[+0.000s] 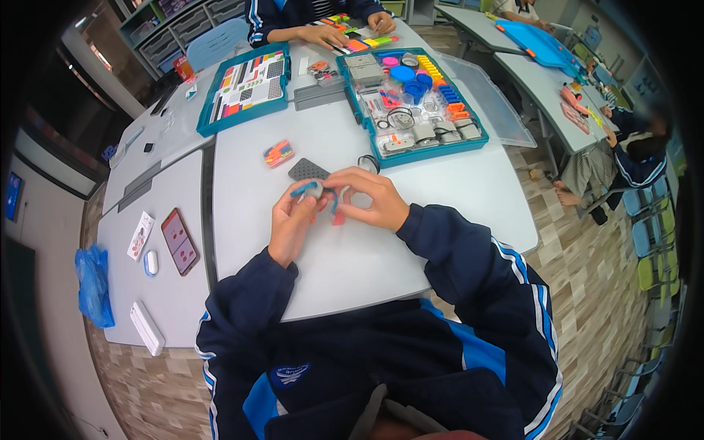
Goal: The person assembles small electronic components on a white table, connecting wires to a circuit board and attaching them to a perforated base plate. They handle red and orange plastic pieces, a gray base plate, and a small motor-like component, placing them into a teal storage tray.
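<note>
A small blue-and-grey piece is held between two hands, over the middle of the desk.
On the white desk, a teal tray of parts lies toward the far right corner; the left hand and right hand meet above the surface between that tray and the near edge. A dark grey plate lies just beyond the left fingertips, and a clear box of orange bits farther toward the far edge. The piece lies to the right of the left fingers, which pinch its blue strip and grey part; its long axis seems to run crosswise, roughly along the near edge. The right thumb and forefinger appear to pinch its curved end, though blur makes that contact uncertain.
</note>
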Available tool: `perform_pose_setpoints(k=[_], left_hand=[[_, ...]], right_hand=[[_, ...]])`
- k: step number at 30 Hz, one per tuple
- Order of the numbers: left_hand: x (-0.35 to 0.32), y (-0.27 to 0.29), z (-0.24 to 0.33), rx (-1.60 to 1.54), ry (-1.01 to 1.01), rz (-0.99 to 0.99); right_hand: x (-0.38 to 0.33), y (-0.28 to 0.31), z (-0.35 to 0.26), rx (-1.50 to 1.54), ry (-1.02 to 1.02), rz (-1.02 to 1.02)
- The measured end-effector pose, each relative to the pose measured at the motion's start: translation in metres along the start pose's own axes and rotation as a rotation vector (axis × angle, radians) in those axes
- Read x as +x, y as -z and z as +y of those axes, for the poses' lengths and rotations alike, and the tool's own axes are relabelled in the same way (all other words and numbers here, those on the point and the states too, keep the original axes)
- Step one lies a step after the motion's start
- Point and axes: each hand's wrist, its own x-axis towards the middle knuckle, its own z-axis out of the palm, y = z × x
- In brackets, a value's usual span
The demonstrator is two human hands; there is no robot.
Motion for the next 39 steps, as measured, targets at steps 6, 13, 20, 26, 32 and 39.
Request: perform_pose_setpoints(k=[6,13,20,26,32,39], left_hand=[[0.010,-0.010,0.004,-0.026,0.063,-0.274],[0.012,-0.023,0.001,-0.011,0.242,-0.175],[0.009,-0.015,0.001,-0.190,0.109,-0.068],[0.007,-0.006,-0.003,-0.166,0.202,-0.218],[0.007,-0.002,-0.010,-0.027,0.324,-0.318],[0.004,-0.047,-0.028,0.103,0.254,-0.315]], right_hand=[[-0.005,0.019,0.014,0.398,-0.272,0.097],[-0.003,0.031,0.010,0.572,-0.325,0.247],[-0.007,0.015,0.004,0.572,-0.271,0.295],[-0.012,0.005,-0.002,0.492,-0.134,0.383],[-0.021,0.013,-0.008,0.347,0.044,0.246],[-0.040,0.044,-0.008,0.232,-0.073,-0.013]])
